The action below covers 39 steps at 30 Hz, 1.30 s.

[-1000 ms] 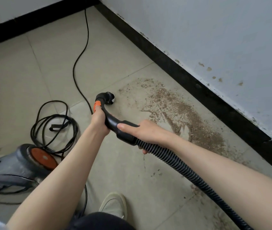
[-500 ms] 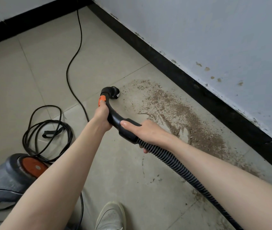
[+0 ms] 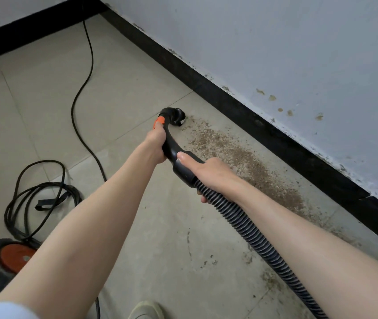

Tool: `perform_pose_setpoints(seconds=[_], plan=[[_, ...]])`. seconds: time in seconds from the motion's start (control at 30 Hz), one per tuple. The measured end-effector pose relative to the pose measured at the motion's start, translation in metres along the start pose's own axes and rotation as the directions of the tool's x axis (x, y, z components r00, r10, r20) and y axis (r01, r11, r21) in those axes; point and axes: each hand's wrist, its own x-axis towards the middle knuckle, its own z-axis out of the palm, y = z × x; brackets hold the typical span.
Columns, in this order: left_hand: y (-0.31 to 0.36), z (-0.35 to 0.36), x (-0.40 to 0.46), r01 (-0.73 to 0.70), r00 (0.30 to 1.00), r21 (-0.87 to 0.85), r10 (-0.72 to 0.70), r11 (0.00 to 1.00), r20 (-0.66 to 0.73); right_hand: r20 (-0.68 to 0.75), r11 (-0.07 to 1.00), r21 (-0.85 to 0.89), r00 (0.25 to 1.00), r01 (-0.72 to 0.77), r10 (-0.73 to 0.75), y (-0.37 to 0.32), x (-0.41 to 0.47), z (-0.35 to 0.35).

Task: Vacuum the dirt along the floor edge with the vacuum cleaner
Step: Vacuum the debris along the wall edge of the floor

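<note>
A beige tiled floor meets a pale wall along a black skirting board that runs from about 11 o'clock in the view down to 4 o'clock. The dirt lies as a brown band on the tiles just beside that skirting, its long axis parallel to it. Both hands hold the vacuum's black handle: the left hand grips it nearer the front, fingers wrapped round just behind the orange button, and the right hand clasps the cuff where the ribbed hose begins. The nozzle end sits at the band's far tip, at roughly 12 o'clock from the left hand. Nearly all the dirt therefore stretches from the nozzle toward 4 o'clock, on the right hand's side. I judge the coming sweep must pull back along that line, hugging the skirting. The vacuum body stands at 8 o'clock with its coiled cord.
</note>
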Motion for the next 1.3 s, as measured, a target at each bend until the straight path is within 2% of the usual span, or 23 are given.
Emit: perform_pose_setpoints(seconds=[0.2,0.73,1.0,1.17,1.3], plan=[[0.007,0.022,0.003,-0.004,0.999,0.106,-0.001,0.994,0.052,-0.015,0.994,0.098,0.999,-0.047,0.048,0.002,-0.002,-0.005],[-0.033,0.086,-0.038,0.031,0.980,0.238,-0.076,0.971,0.185,-0.117,0.978,0.153,0.980,-0.143,0.162,0.044,-0.056,-0.043],[-0.054,0.090,-0.057,0.084,0.965,0.156,-0.120,0.984,0.235,-0.146,0.983,0.072,0.973,-0.171,0.180,0.055,-0.081,-0.047],[-0.049,0.081,-0.065,0.088,0.962,0.062,-0.101,0.994,0.253,-0.161,0.992,0.042,0.979,-0.116,0.122,0.046,-0.093,-0.045],[-0.040,0.049,-0.074,0.049,0.963,0.000,-0.047,0.999,0.267,-0.127,1.000,-0.006,0.992,-0.028,0.027,0.035,-0.100,-0.036]])
